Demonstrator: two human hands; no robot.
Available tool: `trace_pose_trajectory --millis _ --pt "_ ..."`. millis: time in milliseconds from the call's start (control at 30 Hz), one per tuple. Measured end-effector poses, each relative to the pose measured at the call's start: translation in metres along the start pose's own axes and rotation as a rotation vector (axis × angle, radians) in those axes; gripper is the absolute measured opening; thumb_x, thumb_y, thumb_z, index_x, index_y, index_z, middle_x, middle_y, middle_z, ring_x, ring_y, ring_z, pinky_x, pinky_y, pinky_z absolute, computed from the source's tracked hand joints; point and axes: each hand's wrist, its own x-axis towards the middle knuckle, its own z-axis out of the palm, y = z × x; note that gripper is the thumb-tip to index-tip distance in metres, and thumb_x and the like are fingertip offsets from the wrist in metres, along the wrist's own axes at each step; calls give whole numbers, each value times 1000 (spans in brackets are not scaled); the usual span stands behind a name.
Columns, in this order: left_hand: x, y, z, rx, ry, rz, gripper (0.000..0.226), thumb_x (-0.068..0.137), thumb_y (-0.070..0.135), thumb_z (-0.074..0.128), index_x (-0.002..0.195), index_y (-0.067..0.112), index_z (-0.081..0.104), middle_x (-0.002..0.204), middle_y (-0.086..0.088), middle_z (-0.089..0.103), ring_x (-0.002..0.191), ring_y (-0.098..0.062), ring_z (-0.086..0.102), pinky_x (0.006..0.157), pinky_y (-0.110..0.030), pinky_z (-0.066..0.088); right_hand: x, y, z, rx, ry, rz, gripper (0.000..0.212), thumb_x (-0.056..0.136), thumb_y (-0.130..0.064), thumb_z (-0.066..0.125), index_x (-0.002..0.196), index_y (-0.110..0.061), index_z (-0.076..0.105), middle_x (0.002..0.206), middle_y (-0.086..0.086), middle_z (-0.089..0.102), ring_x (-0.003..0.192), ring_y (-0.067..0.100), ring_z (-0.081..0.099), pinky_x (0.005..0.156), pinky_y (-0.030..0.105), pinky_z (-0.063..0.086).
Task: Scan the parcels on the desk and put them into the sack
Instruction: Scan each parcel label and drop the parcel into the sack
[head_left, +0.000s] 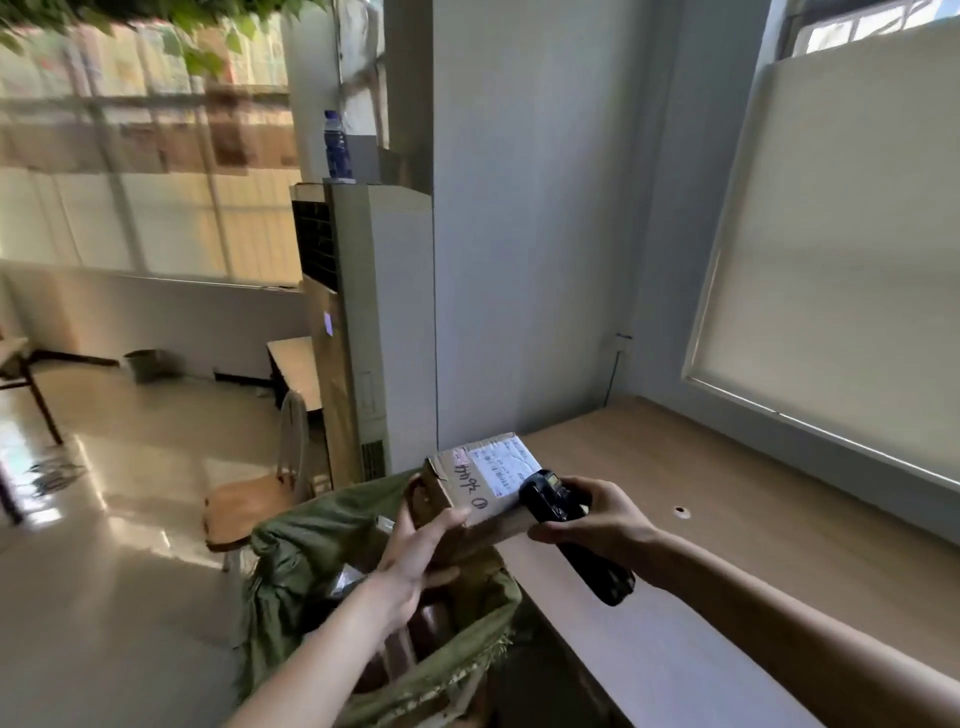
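My left hand (423, 551) grips a small brown cardboard parcel (483, 480) by its near left edge, holding it above the open mouth of a green sack (311, 561). The parcel carries a white shipping label and black handwritten marks on top. My right hand (592, 525) holds a black handheld scanner (566, 535), its head pointing at the label from the right and almost touching the parcel. Several brown parcels lie inside the sack, partly hidden by my left arm.
A long wooden desk (727, 509) runs along the right under a window with a drawn blind. A wooden chair (254, 504) stands left of the sack. A tall white air conditioner (374, 332) with a bottle on top stands behind.
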Motion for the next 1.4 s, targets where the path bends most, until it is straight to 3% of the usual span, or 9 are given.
trace_pose_trajectory --millis 133,300,467,633,867,1033,1167,1267,1400 --pt "37 0 -66 14 192 38 43 78 42 80 113 29 59 111 -15 70 94 -31 70 80 -46 61 69 -9 53 36 -73 -36 61 61 -41 96 118 -33 74 97 -13 78 88 5 73 74 17 52" --pt "96 -7 -127 65 287 -2 44 76 26 83 111 17 57 106 -16 69 90 -30 71 73 -47 62 164 -7 126 83 -160 -32 93 47 -57 93 132 -30 69 110 -13 76 98 5 71 90 25 57" --pt "174 -27 -182 1 361 -105 37 82 19 79 116 17 65 104 -16 74 95 -32 72 75 -48 63 253 -2 204 137 -209 -31 74 65 -37 97 130 -33 64 112 -13 73 95 -2 69 74 8 51" --pt "237 -58 -225 -62 491 -167 38 82 17 79 117 12 64 111 -15 72 103 -28 68 67 -36 60 323 20 290 93 -371 7 100 49 -59 95 137 -27 64 116 -12 74 102 1 70 96 27 57" --pt "280 -114 -278 47 600 -338 41 84 39 77 118 24 59 108 -6 70 102 -26 65 93 -45 52 368 55 378 56 -526 120 70 58 -42 95 122 -26 69 101 -9 76 94 3 72 93 30 59" --pt "300 -141 -310 208 628 -442 49 87 40 75 126 26 50 122 -6 55 111 -23 49 106 -44 40 387 69 417 -11 -590 145 90 52 -54 88 133 -24 65 111 -9 75 102 5 70 97 30 57" --pt "309 -159 -328 341 574 -506 69 88 40 74 147 20 44 151 -9 44 136 -27 43 110 -42 36 397 79 433 -110 -592 166 101 49 -62 88 139 -29 60 117 -12 72 105 8 69 96 30 57" --pt "313 -156 -337 366 561 -490 61 91 33 71 144 16 46 147 -11 45 115 -22 59 97 -34 42 396 82 431 -189 -579 177 96 55 -54 91 142 -29 59 119 -10 71 106 8 68 95 27 56" --pt "319 -146 -350 431 548 -443 46 90 33 73 132 21 57 137 -9 55 124 -25 53 102 -35 41 397 79 417 -236 -555 177 97 60 -50 93 147 -31 53 119 -10 68 102 6 64 87 20 53"
